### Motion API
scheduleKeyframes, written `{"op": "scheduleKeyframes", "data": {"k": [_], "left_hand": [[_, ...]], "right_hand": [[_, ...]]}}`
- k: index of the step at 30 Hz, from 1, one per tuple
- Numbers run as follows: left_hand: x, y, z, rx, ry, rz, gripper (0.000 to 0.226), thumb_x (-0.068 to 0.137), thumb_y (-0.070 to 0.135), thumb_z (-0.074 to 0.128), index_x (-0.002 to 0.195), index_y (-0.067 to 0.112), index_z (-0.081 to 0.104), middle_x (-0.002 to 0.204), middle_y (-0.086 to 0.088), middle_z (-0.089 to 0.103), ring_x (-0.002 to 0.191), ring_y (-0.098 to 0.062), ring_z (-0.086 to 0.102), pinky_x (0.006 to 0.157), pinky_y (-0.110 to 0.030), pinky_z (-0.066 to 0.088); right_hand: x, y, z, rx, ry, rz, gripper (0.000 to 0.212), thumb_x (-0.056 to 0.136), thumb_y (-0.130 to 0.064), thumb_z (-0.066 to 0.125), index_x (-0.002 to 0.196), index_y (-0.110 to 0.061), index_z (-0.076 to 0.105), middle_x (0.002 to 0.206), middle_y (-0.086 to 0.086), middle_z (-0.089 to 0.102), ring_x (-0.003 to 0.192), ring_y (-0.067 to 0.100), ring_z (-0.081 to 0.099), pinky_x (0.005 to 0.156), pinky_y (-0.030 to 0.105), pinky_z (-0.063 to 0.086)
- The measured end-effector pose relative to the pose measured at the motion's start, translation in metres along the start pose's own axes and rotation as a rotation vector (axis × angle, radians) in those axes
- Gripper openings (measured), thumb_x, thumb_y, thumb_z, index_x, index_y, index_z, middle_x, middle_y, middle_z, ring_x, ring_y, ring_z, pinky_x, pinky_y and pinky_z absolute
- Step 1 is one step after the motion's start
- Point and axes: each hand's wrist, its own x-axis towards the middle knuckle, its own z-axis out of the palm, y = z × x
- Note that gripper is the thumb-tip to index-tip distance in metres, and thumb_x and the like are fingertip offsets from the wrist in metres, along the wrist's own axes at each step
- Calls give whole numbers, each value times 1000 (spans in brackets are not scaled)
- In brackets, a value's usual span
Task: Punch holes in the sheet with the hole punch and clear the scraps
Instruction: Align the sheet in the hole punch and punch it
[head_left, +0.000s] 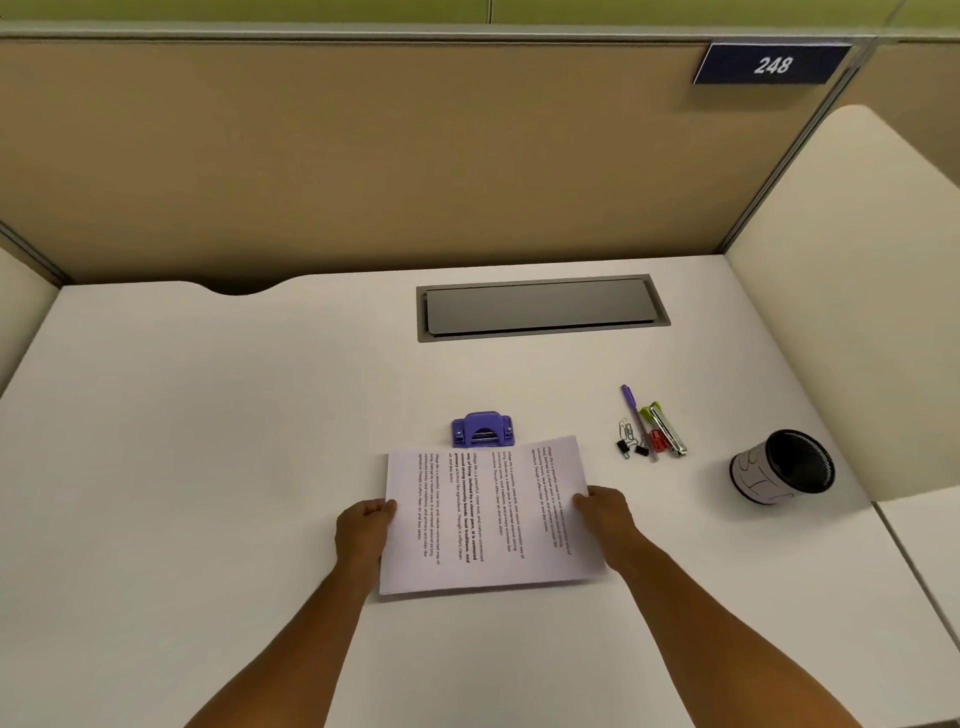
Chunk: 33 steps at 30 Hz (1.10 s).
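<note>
- The desk (260, 415) is white, with a grey hatch (540, 307) set in its far side.
- The sheet (488, 519) (printed text running sideways) lies near the middle, its far edge touching the punch (483, 429).
- The left hand (363, 530) grasps the sheet's left edge; the right hand (605, 512) grasps its right edge.
- A black cup (784, 467) stands at the right.
- A pen (638, 418), a stapler (667, 428) and clips (628, 441) lie together between punch and cup.

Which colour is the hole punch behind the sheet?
Purple; the hole punch shows in the head view.

Matt paper sheet (488, 514), glossy plastic hole punch (482, 429), smooth desk (208, 415)
</note>
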Motion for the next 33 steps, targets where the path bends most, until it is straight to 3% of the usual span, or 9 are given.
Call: {"op": "scheduleKeyframes", "data": {"k": [2, 8, 14, 18, 23, 33], "left_hand": [[2, 2, 0, 5, 1, 1, 14, 99, 18, 62, 103, 6, 67, 111, -19, 71, 104, -41, 67, 94, -51, 57], [5, -4, -1, -8, -13, -30, 12, 100, 17, 61, 103, 7, 66, 109, -17, 69, 96, -36, 65, 84, -45, 57], [6, -8, -1, -34, -21, -56, 17, 99, 15, 61, 109, 3, 67, 108, -17, 69, 101, -40, 67, 86, -47, 58], [8, -5, 0, -27, 0, -47, 9, 99, 16, 62, 97, 9, 66, 101, -14, 68, 90, -34, 64, 77, -41, 56], [12, -4, 2, -5, 25, -44, 20, 98, 17, 63, 78, 16, 63, 90, -12, 66, 81, -31, 62, 73, -38, 54], [15, -3, -2, -36, 31, -93, 20, 96, 15, 63, 76, 11, 61, 83, -12, 66, 76, -32, 62, 71, -38, 51]], "right_hand": [[1, 0, 1, 2, -4, 3, 22, 98, -6, 45, 95, -1, 66, 101, 20, 71, 79, 32, 64, 67, 31, 50], [1, 4, 3, 27, -8, 8, 24, 100, -8, 46, 104, 3, 66, 106, 22, 70, 97, 42, 67, 89, 48, 54], [4, 4, 1, 31, 23, -4, 21, 100, -10, 47, 96, -4, 66, 103, 18, 71, 85, 32, 65, 76, 37, 52], [8, -2, 2, 28, 21, -12, 22, 100, -9, 46, 99, -2, 67, 103, 18, 70, 83, 31, 63, 75, 35, 50], [11, -6, 3, 17, 18, -10, 22, 101, -10, 47, 103, -2, 67, 103, 17, 69, 83, 31, 62, 72, 32, 48], [13, -8, 7, 19, -3, -14, 20, 100, -9, 48, 94, -3, 66, 92, 13, 70, 79, 29, 64, 69, 31, 50]]}}
